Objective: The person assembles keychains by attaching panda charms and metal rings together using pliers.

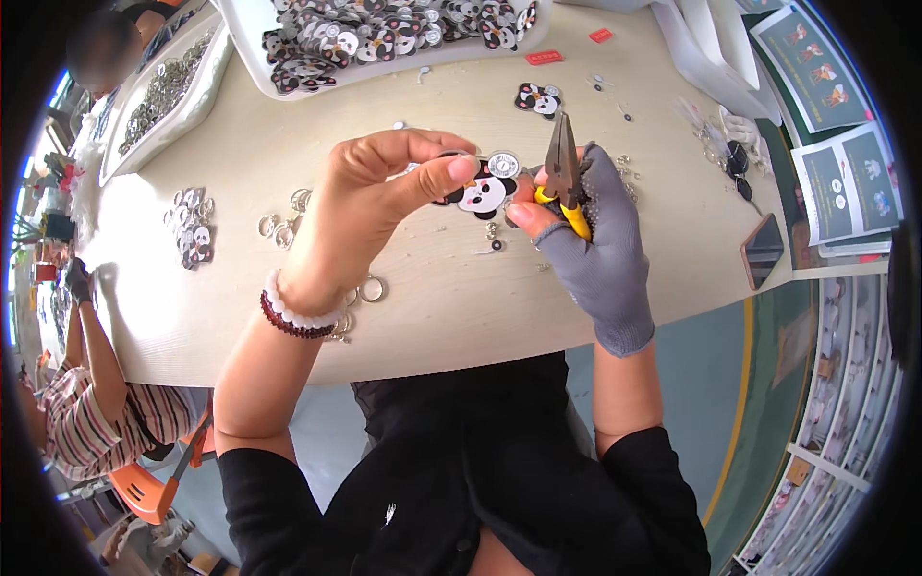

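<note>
A flat panda-shaped charm in black and white hangs upright between my hands above the table. With thumb and forefinger, my bare left hand pinches it at its upper left edge. A clear round disc sits at the top of the charm. My right hand, in a grey fingerless glove, grips pliers with yellow handles, jaws pointing up. Its bare thumb and a fingertip meet the charm's right edge. Below the charm lie small metal fittings and a dark round part.
A white bin heaped with panda pieces stands at the back; another bin holds metal parts. Key rings, more panda pieces and a phone lie about the table. Printed sheets stand at right. Other people sit at left.
</note>
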The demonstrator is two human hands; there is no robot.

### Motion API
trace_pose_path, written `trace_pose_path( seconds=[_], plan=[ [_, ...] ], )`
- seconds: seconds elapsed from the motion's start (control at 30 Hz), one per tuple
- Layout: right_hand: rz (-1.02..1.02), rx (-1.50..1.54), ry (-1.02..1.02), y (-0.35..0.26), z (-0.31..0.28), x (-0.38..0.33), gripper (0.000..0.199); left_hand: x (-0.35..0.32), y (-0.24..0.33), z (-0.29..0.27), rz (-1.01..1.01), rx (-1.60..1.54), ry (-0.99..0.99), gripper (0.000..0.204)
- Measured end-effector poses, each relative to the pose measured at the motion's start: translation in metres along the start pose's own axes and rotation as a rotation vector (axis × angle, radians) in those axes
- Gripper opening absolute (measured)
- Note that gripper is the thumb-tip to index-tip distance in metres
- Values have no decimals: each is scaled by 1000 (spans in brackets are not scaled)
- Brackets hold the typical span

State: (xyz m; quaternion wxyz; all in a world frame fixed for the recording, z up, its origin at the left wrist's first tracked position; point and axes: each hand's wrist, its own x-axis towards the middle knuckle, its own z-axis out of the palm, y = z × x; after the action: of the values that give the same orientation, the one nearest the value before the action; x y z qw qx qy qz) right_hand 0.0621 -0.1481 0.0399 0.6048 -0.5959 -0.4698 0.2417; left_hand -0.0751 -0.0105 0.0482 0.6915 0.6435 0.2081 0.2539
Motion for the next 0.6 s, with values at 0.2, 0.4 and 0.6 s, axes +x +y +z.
trace_pose_path(
  seconds=[0.2, 0.4, 0.6],
  plan=[
    [-33, 5, -95, -11, 10, -1, 22, -21, 1, -13, -101, -180, -15, 17],
    [36, 93, -198, -25, 18, -2, 21, -44, 4, -28, -79, -138, -25, 10],
    [63, 231, -310, -25, 33, 1, 23, -67, 6, -48, 113, 29, -153, 15]
  ],
)
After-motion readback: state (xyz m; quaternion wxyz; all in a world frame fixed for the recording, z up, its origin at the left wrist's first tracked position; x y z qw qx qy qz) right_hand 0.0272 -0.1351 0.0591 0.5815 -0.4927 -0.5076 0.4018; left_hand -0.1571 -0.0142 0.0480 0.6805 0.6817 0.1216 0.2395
